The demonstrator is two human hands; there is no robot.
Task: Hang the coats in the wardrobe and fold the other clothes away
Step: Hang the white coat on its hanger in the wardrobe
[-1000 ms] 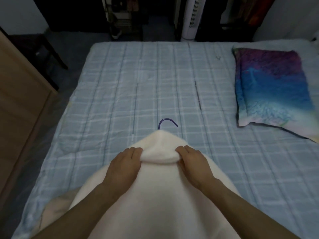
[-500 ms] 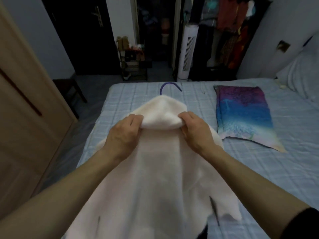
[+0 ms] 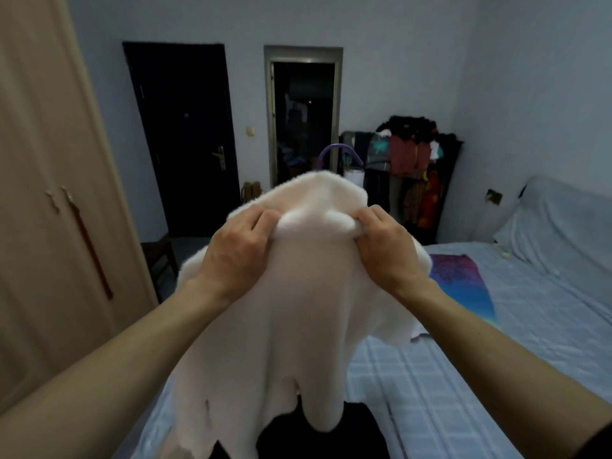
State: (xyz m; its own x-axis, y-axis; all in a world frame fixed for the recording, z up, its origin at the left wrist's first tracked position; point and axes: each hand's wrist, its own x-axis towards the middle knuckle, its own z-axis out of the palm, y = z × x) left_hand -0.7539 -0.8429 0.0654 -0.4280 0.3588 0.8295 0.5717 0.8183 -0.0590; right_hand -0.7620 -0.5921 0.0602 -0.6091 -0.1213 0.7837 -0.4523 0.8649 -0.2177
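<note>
Two hands: the left hand [image 3: 238,253] and the right hand [image 3: 384,246] each have their fingers curled over and clamped on the soft fold at the neck of the coat [image 3: 298,326], one on either side.
Coat: white and fleecy, held up in the air over the near end of the bed [image 3: 430,392], with its hem hanging loose just above some dark cloth [image 3: 318,435]. I cannot tell whether that cloth is a garment on the bed.
Hanger: only its purple hook [image 3: 334,152] shows, poking up behind the collar — how well the shoulders sit on it is hidden by the fleece.
Wardrobe: the wardrobe [image 3: 49,260] is at the left with both doors closed, and its handles [image 3: 59,200] sit side by side.
Slipping hanger: the hands grip fabric, not the hanger, so if the shoulders are not seated it could tilt or drop out inside the coat on the way across.
Closed doors: both hands are busy, and freeing one to pull a handle would leave the weight on a single pinch — the coat could sag and slide off one arm of the hanger.
Trailing hem: on the turn to the left the loose hem could snag the dark cloth or drag along the edge of the bed.
Blind hook: the collar half hides the hook, so setting it on the rail would be done partly by feel and could miss.
</note>
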